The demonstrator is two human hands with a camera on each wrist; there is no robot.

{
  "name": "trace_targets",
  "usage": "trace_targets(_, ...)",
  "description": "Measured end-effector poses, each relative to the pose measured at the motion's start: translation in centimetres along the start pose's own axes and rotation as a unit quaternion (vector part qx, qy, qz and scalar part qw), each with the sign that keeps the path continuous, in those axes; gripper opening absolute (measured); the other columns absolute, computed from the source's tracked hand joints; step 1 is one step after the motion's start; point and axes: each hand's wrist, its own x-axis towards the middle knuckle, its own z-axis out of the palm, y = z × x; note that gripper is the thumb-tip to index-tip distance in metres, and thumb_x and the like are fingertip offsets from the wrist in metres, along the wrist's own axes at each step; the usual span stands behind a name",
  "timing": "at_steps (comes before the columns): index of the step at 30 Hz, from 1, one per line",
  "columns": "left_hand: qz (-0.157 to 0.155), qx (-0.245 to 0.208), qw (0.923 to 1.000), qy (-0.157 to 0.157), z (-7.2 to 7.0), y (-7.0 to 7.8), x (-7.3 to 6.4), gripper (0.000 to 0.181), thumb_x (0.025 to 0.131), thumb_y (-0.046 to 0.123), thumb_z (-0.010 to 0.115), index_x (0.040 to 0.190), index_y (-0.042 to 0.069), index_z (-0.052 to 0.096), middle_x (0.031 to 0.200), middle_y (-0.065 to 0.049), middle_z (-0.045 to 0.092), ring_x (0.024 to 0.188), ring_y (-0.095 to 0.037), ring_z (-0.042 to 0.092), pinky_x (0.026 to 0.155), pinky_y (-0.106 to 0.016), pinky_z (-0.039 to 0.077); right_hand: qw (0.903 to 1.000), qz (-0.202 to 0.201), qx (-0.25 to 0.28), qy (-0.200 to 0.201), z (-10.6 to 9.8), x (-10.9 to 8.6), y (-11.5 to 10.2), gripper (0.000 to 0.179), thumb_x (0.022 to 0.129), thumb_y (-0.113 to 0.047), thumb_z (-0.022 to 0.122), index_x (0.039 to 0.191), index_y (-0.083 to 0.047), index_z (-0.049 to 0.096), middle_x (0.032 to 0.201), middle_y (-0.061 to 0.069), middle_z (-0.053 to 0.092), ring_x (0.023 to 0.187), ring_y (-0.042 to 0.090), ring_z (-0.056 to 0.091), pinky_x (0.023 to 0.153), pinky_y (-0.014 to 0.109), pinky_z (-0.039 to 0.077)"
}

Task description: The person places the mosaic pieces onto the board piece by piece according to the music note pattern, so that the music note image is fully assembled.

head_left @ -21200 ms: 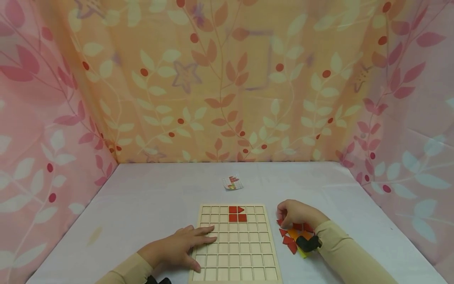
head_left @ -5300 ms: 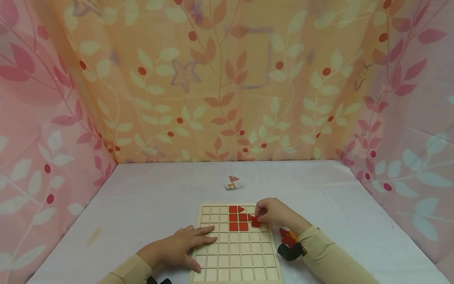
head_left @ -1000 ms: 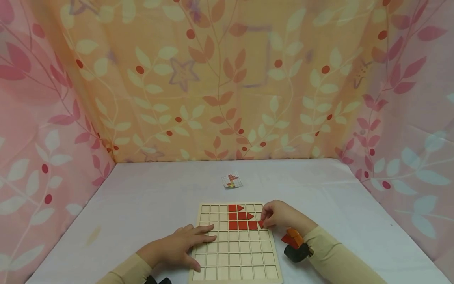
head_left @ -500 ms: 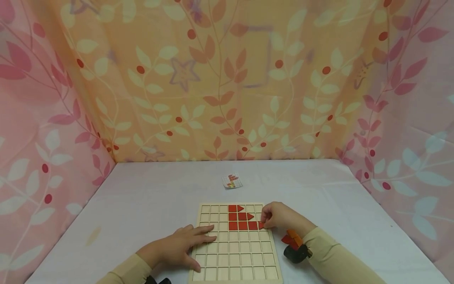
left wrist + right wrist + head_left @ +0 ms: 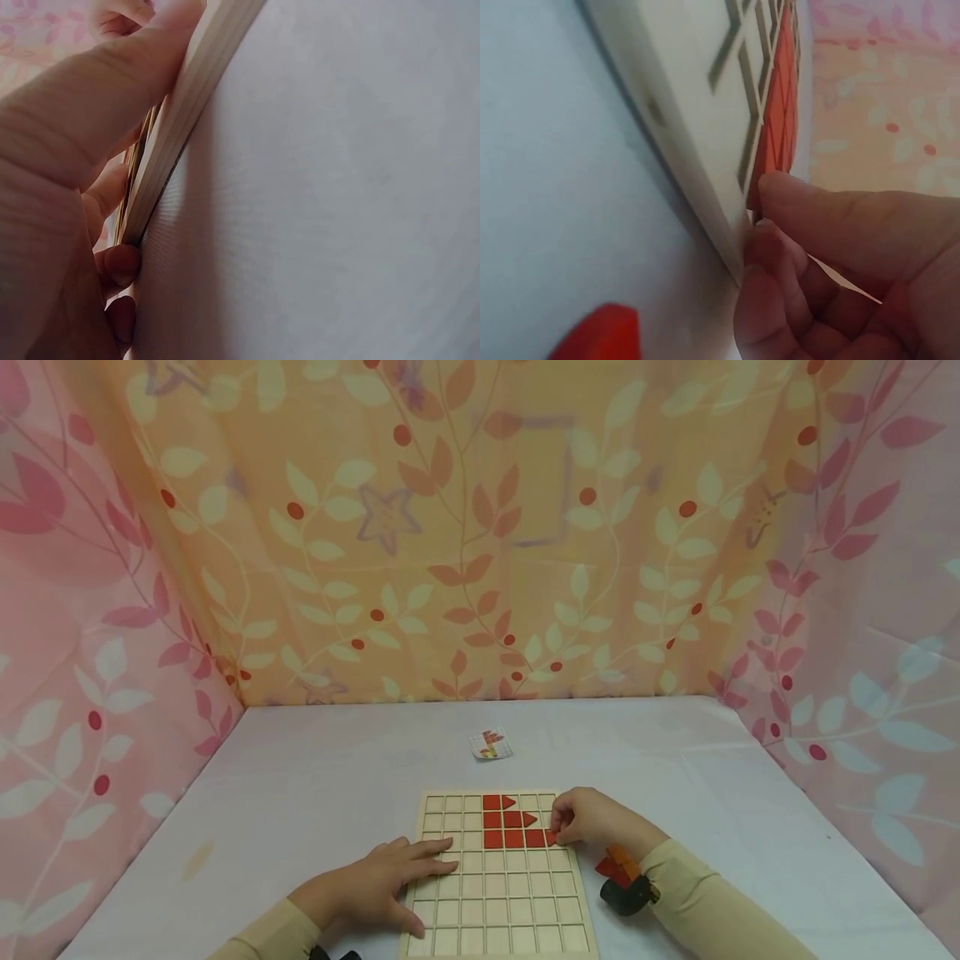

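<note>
A wooden grid board (image 5: 495,893) lies on the table. Red square tiles and triangles fill part of its top three rows, such as the square tile (image 5: 513,838) in the third row. At the right end of that row my right hand (image 5: 600,818) pinches a small red triangle tile (image 5: 552,837), mostly covered by the fingers. The right wrist view has the thumb (image 5: 817,217) on the red piece at the board's edge. My left hand (image 5: 382,877) rests with spread fingers on the board's left edge; the left wrist view shows its thumb (image 5: 97,97) over the rim.
Loose orange pieces (image 5: 621,858) and red pieces (image 5: 611,870) lie right of the board, partly hidden by the black wrist strap (image 5: 626,895). A small printed pattern card (image 5: 491,744) lies beyond the board. Patterned cloth (image 5: 480,568) walls the table on three sides.
Since the oldest frame, red tiles have been added in the second and third rows and the loose pile has shrunk. Lately, the right hand's triangle settled slightly at the row's end; the left hand stayed.
</note>
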Motion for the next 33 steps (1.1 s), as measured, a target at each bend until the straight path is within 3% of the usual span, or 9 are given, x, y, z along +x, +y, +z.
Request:
trace_targets(13, -0.005, 0.008, 0.9999, 0.003, 0.1, 0.1, -0.2, 0.077, 0.074, 0.063, 0.056, 0.142, 0.037, 0.03, 0.152, 0.005, 0.016, 0.13, -0.047, 0.02, 0.095, -0.066, 0.018, 0.9993, 0.017, -0.033, -0.01, -2.7, -2.0, 1.3, 0.013, 0.072, 0.001, 0.067, 0.074, -0.012, 0.064, 0.065, -0.002, 0.054, 0.063, 0.014, 0.049, 0.054, 0.028, 0.042)
trace_targets(24, -0.011, 0.005, 0.9999, 0.003, 0.1, 0.3, -0.1, 0.077, 0.073, 0.063, 0.057, 0.141, 0.037, 0.031, 0.152, 0.005, 0.017, 0.131, -0.044, 0.02, 0.097, -0.065, 0.017, 0.992, 0.125, -0.013, -0.011, -3.9, -4.6, 3.3, 0.015, 0.071, -0.003, 0.074, 0.076, -0.013, 0.063, 0.069, 0.003, 0.055, 0.066, 0.018, 0.049, 0.059, 0.031, 0.045)
trace_targets(33, -0.009, 0.005, 0.9999, 0.002, 0.0, 0.3, -0.1, 0.077, 0.074, 0.062, 0.057, 0.141, 0.036, 0.032, 0.152, 0.004, 0.017, 0.131, -0.043, 0.021, 0.097, -0.065, 0.017, 0.9921, 0.122, -0.006, -0.028, -3.7, -5.4, 4.3, 0.019, 0.069, -0.006, 0.077, 0.078, -0.012, 0.06, 0.069, 0.004, 0.052, 0.064, 0.018, 0.047, 0.054, 0.028, 0.04)
